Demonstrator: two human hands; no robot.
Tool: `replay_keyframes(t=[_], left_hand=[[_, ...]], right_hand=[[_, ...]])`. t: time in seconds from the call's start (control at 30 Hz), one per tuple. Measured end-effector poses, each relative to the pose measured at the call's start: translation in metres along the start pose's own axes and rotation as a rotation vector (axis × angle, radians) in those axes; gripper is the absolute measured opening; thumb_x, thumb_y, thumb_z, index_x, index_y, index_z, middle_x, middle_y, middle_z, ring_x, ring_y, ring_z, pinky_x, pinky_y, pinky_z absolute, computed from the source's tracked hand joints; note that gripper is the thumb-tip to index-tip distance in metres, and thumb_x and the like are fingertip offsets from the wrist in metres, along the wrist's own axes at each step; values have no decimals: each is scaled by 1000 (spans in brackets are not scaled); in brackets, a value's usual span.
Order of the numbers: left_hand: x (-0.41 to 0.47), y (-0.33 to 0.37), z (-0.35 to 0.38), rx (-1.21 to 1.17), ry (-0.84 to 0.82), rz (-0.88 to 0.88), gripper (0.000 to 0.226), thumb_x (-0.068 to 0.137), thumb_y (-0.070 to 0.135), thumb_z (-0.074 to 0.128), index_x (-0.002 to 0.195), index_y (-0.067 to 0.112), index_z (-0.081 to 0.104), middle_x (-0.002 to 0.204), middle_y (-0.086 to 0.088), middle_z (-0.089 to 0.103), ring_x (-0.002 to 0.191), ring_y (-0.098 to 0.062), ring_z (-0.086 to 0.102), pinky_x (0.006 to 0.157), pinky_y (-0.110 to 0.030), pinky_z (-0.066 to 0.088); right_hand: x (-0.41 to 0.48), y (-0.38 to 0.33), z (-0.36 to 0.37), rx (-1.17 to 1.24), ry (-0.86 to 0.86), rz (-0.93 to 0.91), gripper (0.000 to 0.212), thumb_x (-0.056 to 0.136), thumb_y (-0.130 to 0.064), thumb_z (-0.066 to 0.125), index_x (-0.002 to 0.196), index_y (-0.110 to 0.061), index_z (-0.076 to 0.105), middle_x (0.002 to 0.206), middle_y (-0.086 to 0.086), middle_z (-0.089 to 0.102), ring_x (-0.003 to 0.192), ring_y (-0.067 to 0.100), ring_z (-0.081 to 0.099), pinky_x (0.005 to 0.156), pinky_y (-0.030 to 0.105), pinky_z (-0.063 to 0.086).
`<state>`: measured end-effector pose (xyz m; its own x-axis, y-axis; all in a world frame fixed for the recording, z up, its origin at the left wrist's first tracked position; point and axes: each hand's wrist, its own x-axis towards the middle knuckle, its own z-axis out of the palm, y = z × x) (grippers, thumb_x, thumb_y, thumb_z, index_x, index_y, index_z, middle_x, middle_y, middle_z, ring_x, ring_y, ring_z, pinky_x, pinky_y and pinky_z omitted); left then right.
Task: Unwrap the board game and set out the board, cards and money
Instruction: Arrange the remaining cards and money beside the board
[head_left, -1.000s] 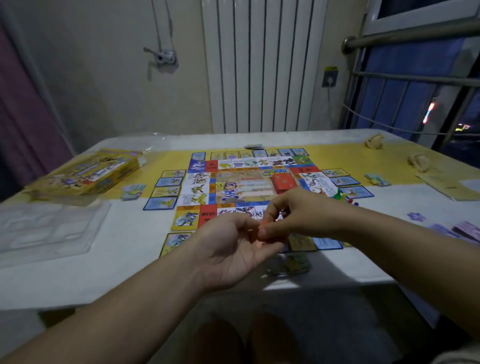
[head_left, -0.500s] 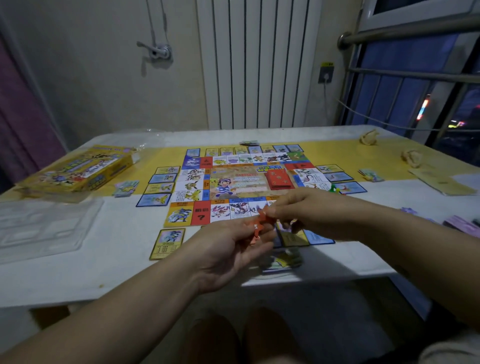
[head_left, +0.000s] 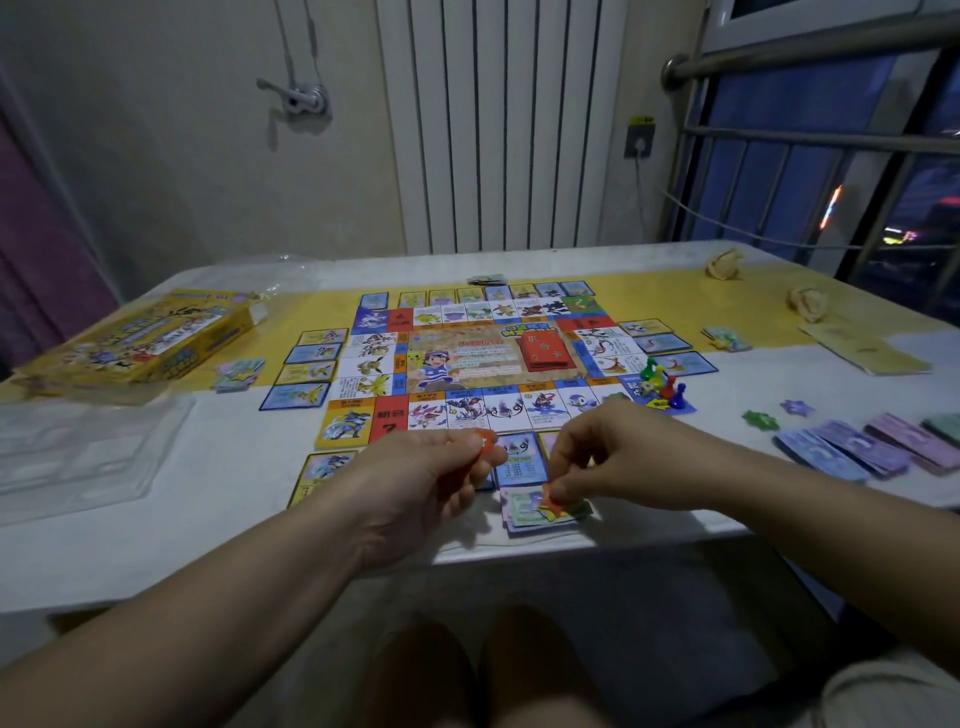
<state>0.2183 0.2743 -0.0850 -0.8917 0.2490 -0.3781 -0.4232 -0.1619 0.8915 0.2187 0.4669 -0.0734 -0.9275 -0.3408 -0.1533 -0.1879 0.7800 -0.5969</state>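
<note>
The colourful game board (head_left: 467, 364) lies open in the middle of the table, ringed by property cards (head_left: 306, 371). A red card deck (head_left: 546, 352) sits on the board's centre. My left hand (head_left: 421, 478) pinches small orange pieces (head_left: 485, 441) at the board's near edge. My right hand (head_left: 623, 457) pinches one orange star-shaped piece (head_left: 551, 503) just above a small stack of cards (head_left: 540, 512) near the table's front edge. Paper money (head_left: 872, 447) is fanned out in stacks at the right.
The yellow game box (head_left: 140, 338) lies at the far left, with a clear plastic tray (head_left: 78, 452) in front of it. Coloured pawns and a die (head_left: 660, 382) stand at the board's right corner. Loose star tokens (head_left: 761, 420), a booklet (head_left: 862, 345) and crumpled wrappers (head_left: 805, 304) lie at the right.
My hands were joined over the orange pieces; they have drawn apart, the right hand carrying one orange star down to the card stack, the left keeping the rest.
</note>
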Motion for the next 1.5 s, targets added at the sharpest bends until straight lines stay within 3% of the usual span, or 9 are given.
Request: replay_keyframes(t=[0.13,0.3,0.57,0.8,0.97,1.1,1.2,1.3,1.5], left_hand=[[2,1,1,193,-32,68,16,95,13,52,87,5,62,60,2,63,48,-2,48,44,-13,42],[4,10,22,411,-121,233,15,98,17,46,89,10,56,56,7,54,44,-3,40,43,-15,34],[43,39,72,360,-196,254,24,100,19,44,78,12,50,50,5,44,42,-6,27,43,-18,19],[101,63,107,-70,-195,-64,20,101,15,39,86,8,51,61,0,42,46,-7,31,39,-14,25],[129,63,121,-163,-235,-133,23,97,0,29,94,4,52,67,-5,45,53,-9,36,39,-15,34],[142,59,116,-58,-201,-85,18,98,3,44,101,0,62,67,-3,59,50,-6,51,43,-13,45],[147,60,107,-33,-180,-52,17,96,5,50,100,-2,65,69,-3,68,51,-4,56,43,-12,46],[150,62,98,-50,-161,-58,15,93,9,55,94,-3,64,66,-3,69,48,-2,54,37,-10,40],[143,68,67,71,-214,15,20,98,17,48,84,4,55,61,-2,47,43,-5,36,35,-13,28]], right_hand=[[-1,-1,-6,-2,187,-60,7,87,-29,65,90,-24,69,81,-13,63,61,-19,49,55,2,37],[-1,-8,-15,474,167,-31,13,81,-34,66,83,-21,68,72,-6,70,57,-1,56,55,17,41],[18,22,-50,753,339,-28,8,75,-16,71,76,-10,65,66,2,67,62,12,56,62,25,44],[47,122,-131,326,758,223,11,89,-13,63,79,-11,68,71,0,66,59,8,53,51,14,41],[70,186,-151,96,735,419,19,90,-17,63,97,-1,72,96,14,70,78,17,60,67,27,43],[83,201,-151,-54,731,467,28,92,-30,60,108,-10,70,112,8,68,100,23,61,80,31,45],[87,171,-146,49,760,311,27,93,-27,58,110,-9,69,109,5,67,94,16,58,70,25,43],[86,118,-133,270,567,141,24,93,-29,58,105,-13,70,94,-3,68,74,1,56,59,10,41],[103,47,-96,426,259,19,15,86,-28,67,91,-15,71,80,1,68,71,12,54,65,27,43]])
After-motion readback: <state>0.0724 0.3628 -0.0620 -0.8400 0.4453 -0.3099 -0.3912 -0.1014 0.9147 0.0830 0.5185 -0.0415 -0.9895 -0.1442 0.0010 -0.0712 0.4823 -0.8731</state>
